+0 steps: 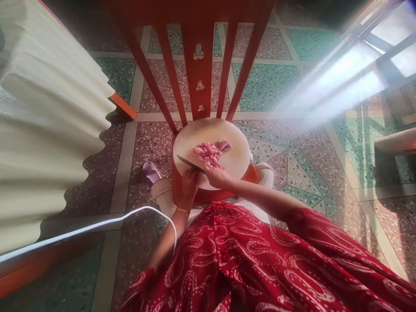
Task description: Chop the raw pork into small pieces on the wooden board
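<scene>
A round pale cutting board [234, 130] lies on the seat of a wooden chair. On it is a heap of chopped raw pink meat [208, 152], with a separate larger piece of meat [224, 144] at its upper right. My right hand [217, 177] is closed round the handle of a knife [188, 162], whose dark blade points to the upper left over the board. Right below the blade, at the board's near edge, my left hand [190, 181] has its fingers curled in. Whether they touch the blade or hold a scrap is too small to tell.
The chair's red slatted back [197, 69] rises beyond the board. A cream cloth with a wavy edge [65, 112] hangs at the left. A white cable [97, 223] runs across the lower left to my left arm. Speckled tile floor [269, 86] surrounds the chair.
</scene>
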The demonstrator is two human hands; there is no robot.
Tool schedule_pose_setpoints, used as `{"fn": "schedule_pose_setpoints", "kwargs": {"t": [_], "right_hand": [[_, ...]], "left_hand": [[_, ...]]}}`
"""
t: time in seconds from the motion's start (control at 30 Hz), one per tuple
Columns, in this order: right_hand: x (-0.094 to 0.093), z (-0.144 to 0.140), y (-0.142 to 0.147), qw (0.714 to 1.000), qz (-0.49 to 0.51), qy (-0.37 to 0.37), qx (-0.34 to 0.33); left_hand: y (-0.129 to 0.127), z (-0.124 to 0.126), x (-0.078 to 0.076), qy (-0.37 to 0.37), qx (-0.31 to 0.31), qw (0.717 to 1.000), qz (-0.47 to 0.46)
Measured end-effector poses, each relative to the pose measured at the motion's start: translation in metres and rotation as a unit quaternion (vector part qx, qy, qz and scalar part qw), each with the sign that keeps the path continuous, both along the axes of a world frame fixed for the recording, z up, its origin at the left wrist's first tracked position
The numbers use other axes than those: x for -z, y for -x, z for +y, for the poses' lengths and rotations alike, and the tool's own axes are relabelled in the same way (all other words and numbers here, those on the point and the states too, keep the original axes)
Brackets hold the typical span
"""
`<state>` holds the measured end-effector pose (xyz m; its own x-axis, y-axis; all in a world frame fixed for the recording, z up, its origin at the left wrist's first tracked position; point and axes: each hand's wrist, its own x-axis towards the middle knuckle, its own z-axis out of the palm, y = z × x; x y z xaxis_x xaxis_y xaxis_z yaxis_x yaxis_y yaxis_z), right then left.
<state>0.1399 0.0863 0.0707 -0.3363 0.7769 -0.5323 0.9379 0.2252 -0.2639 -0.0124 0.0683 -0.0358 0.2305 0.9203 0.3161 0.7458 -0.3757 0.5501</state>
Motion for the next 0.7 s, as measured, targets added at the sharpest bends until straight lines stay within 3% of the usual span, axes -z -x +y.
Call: {"fn": "schedule_pose_setpoints", "kwargs": {"t": [0.1, 0.2, 0.33, 0.47, 0.6, 0.7], "right_hand": [[0.007, 0.015, 0.017, 0.999, 0.020, -0.039, -0.001], [0.008, 0.017, 0.012, 0.999, 0.027, -0.046, -0.003], [0.001, 0.010, -0.031, 0.998, 0.011, -0.049, 0.032], [-0.017, 0.003, -0.081, 0.995, -0.025, -0.079, 0.052], [-0.031, -0.014, -0.128, 0.994, -0.008, -0.110, 0.001], [-0.027, -0.027, -0.158, 0.989, 0.029, -0.116, -0.085]], "left_hand": [[0.001, 0.000, -0.003, 0.008, 0.012, 0.999, 0.038], [0.003, 0.001, -0.004, 0.007, 0.016, 0.998, 0.059], [-0.001, 0.018, -0.005, 0.028, 0.009, 0.997, 0.070], [-0.010, 0.053, -0.013, 0.128, -0.031, 0.991, 0.004], [-0.008, 0.092, -0.030, 0.225, -0.063, 0.964, -0.129], [-0.011, 0.118, -0.049, 0.244, -0.036, 0.962, -0.114]]}}
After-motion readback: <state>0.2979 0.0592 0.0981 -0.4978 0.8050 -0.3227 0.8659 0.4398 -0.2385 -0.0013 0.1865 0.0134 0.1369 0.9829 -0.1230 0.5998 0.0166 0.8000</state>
